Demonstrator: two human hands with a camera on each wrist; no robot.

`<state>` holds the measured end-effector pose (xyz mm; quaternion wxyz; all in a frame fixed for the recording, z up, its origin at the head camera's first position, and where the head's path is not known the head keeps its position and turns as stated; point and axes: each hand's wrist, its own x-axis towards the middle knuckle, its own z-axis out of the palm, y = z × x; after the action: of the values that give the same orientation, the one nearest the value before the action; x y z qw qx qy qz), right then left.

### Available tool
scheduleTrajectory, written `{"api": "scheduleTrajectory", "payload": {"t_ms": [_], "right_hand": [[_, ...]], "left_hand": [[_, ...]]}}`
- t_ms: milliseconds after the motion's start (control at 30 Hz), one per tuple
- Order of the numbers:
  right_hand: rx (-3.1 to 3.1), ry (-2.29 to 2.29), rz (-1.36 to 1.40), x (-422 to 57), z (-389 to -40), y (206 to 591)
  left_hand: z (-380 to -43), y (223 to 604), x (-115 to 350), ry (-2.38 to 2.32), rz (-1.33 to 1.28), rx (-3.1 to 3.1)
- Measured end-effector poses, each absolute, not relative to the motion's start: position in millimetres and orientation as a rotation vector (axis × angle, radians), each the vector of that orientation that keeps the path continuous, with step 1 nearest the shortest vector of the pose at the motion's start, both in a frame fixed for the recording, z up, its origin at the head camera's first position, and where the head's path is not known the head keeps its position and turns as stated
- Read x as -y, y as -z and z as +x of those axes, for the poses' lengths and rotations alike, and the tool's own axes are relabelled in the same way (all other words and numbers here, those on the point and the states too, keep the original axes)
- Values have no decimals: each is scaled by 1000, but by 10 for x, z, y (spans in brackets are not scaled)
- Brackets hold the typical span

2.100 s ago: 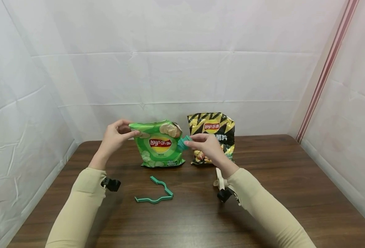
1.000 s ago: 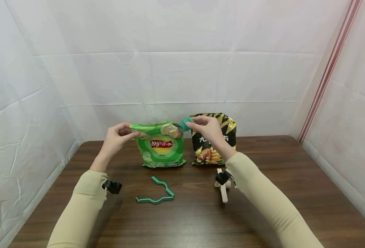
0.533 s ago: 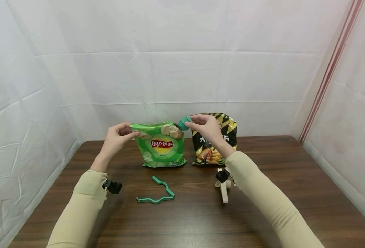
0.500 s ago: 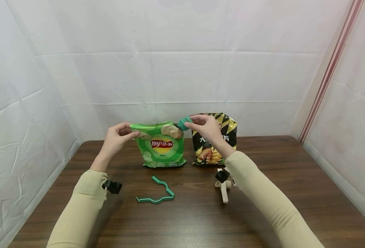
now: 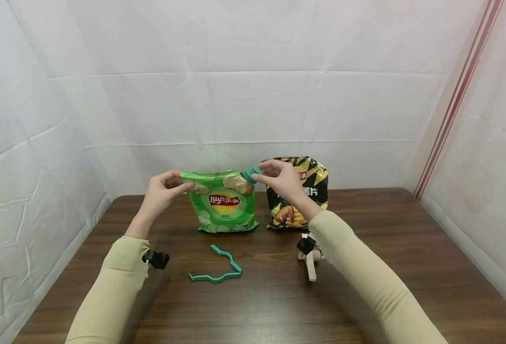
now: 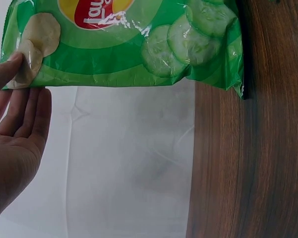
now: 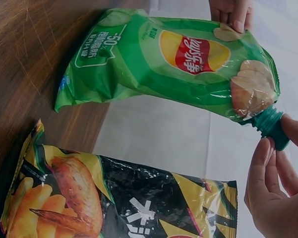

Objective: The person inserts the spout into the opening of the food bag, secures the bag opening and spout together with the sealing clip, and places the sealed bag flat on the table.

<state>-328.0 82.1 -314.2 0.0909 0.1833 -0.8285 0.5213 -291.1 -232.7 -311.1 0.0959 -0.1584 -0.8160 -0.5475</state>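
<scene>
A green Lay's potato chip bag (image 5: 225, 217) stands on the table. My left hand (image 5: 162, 192) pinches its upper left edge, thumb (image 6: 14, 58) in front and fingers behind. With thumb and fingertips, my right hand (image 5: 285, 181) grips a teal ribbed spout with a cap (image 7: 272, 127). The spout sits right at the bag's upper right corner, its ribbed end against the crumpled corner in the right wrist view. In front of the bag lies an unfolded teal bag clip (image 5: 220, 277), hinged, with a curved bulge in each arm.
A black and yellow Lay's bag (image 5: 293, 215) stands to the right, partly behind my right hand. In front of it a cream clip (image 5: 310, 267) with a round spout part lies under my right wrist. White sheeting (image 5: 253, 105) encloses the wooden table (image 5: 257, 310).
My right hand has raised the teal spout from the green bag's right side to its upper right corner, then brought it slightly left against the corner. My left hand keeps its hold.
</scene>
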Motion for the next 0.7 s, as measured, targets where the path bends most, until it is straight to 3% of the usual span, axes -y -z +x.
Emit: {"api": "scheduleTrajectory", "payload": {"t_ms": [700], "right_hand": [[2440,-1657,560,-726,-3277,3216]], "left_hand": [[-3105,3344,2422,1591,-467,2415]]}}
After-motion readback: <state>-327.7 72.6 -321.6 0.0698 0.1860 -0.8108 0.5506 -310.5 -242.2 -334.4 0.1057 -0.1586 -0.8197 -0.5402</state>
